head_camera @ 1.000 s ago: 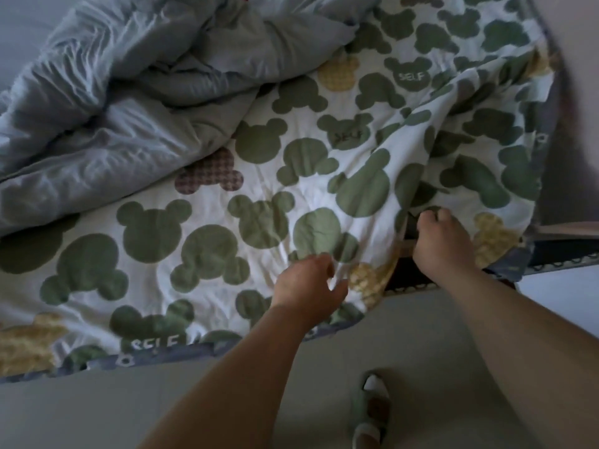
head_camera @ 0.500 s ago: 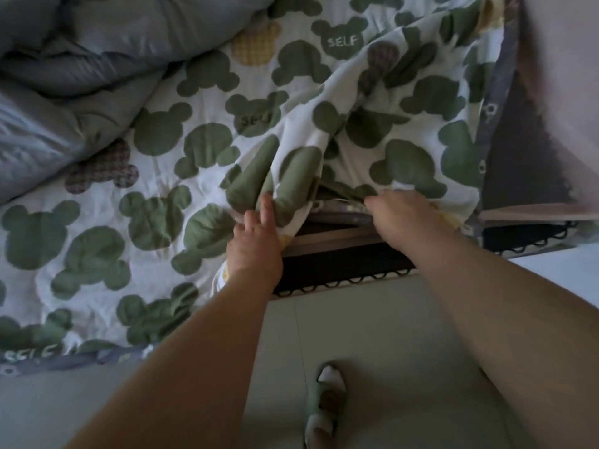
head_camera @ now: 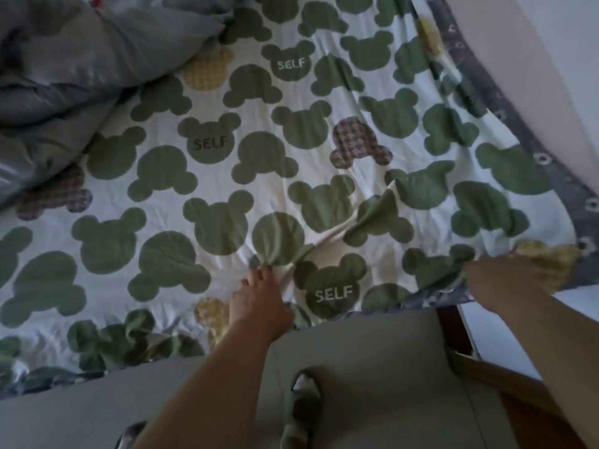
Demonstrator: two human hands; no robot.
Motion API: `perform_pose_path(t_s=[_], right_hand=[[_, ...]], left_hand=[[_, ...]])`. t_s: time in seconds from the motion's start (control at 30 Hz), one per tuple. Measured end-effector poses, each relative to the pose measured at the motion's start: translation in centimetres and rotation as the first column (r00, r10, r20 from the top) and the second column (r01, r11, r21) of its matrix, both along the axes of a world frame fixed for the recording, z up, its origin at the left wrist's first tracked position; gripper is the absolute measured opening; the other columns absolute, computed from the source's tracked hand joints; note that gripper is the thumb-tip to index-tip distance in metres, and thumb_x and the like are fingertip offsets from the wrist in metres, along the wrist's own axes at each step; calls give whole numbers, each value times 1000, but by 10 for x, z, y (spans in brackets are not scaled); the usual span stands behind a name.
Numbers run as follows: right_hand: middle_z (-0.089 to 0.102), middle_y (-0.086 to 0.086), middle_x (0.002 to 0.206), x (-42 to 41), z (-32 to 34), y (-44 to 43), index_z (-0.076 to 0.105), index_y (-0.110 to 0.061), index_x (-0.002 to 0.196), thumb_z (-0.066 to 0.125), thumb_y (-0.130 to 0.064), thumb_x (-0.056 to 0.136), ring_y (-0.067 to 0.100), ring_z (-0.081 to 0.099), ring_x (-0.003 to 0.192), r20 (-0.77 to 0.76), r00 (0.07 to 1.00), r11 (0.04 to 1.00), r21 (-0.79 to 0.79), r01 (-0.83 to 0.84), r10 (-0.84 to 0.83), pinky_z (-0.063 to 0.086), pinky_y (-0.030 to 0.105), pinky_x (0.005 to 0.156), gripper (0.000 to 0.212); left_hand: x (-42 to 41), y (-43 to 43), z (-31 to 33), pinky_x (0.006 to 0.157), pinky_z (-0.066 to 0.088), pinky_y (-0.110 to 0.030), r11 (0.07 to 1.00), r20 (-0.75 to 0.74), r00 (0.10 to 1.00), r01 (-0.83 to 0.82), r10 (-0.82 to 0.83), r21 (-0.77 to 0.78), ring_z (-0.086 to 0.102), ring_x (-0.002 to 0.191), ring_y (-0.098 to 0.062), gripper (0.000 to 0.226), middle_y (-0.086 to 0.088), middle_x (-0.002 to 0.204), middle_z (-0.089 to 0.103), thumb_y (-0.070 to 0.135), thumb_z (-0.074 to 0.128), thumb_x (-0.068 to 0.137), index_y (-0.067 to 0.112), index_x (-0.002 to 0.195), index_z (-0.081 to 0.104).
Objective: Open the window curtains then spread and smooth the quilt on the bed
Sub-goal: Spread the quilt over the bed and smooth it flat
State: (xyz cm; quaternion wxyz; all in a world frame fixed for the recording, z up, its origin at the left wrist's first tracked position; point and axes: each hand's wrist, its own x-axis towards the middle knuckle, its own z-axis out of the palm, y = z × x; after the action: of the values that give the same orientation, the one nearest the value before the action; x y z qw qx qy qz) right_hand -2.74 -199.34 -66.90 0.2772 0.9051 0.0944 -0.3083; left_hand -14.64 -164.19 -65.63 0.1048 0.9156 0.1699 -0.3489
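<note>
Two hands are on the bear-print quilt (head_camera: 227, 163), which lies spread over the bed (head_camera: 449, 332). I see the left hand (head_camera: 259, 303) with its grip pinching a fold near the edge, and the right hand (head_camera: 499, 281) grasping the hem by the corner.

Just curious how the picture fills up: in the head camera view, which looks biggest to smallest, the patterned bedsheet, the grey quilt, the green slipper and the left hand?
1. patterned bedsheet
2. grey quilt
3. left hand and green slipper: these look alike, and the slipper is cut off by the frame edge, so I leave them unranked.
</note>
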Motion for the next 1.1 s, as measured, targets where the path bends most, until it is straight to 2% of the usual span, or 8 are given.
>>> perform_pose_path(t_s=[0.13,0.27,0.43,0.53,0.7,0.77,0.9,1.1], right_hand=[[53,6,118,-18,20,64,45,-21,125,57,-28,84,25,58,101,134,989,948,302,-98,59,45,32,77,43],[40,7,127,-12,16,88,34,-25,133,71,-45,70,26,54,105,111,991,830,545,-120,71,45,35,85,75],[24,13,142,-26,-4,85,24,-23,142,69,-63,58,34,36,127,112,932,811,463,-357,345,25,46,111,104],[7,19,155,-45,-24,75,3,-26,152,75,-51,59,40,18,140,76,928,873,318,-369,365,11,57,115,120],[53,22,122,-51,-38,74,51,-14,129,67,-19,71,39,54,107,404,880,823,390,-413,250,44,55,92,61],[60,14,85,-41,-35,72,60,-9,91,71,-12,71,32,58,76,483,841,760,443,-475,245,51,44,69,23],[55,8,56,-31,-22,43,57,-11,58,77,-11,54,31,56,49,332,876,695,535,-480,350,45,36,48,20],[65,2,100,-26,7,41,63,-18,97,43,-18,94,24,62,94,31,959,919,279,-278,280,44,35,82,20]], left_hand=[[22,-27,-7,100,40,-43,983,116,976,183,-181,-1,34,129,-32,95,-11,142,22,51,62,81,21,150,4],[39,-42,-14,87,46,-40,978,192,959,204,-209,45,44,118,-29,61,-7,132,34,33,57,88,23,139,26],[29,-44,-25,84,48,-44,910,403,820,401,-407,104,52,107,-32,83,-11,128,39,54,72,65,17,127,31],[10,-49,-35,104,30,-59,818,304,760,541,-574,194,26,136,-41,90,-17,148,19,65,64,69,22,138,25],[-5,-54,-47,107,2,-71,745,14,777,599,-630,292,-21,140,-46,91,-16,154,-20,54,51,87,23,148,-10],[1,-58,-43,108,12,-67,771,38,800,564,-599,294,-2,142,-46,73,-17,154,-4,40,47,91,22,147,3],[16,-78,-25,90,43,-41,919,199,897,387,-395,79,53,113,-30,28,-7,122,51,25,47,92,17,119,50],[9,-103,-18,88,47,-38,901,30,913,407,-407,-148,60,107,-30,26,-10,118,61,14,40,96,18,118,55]])
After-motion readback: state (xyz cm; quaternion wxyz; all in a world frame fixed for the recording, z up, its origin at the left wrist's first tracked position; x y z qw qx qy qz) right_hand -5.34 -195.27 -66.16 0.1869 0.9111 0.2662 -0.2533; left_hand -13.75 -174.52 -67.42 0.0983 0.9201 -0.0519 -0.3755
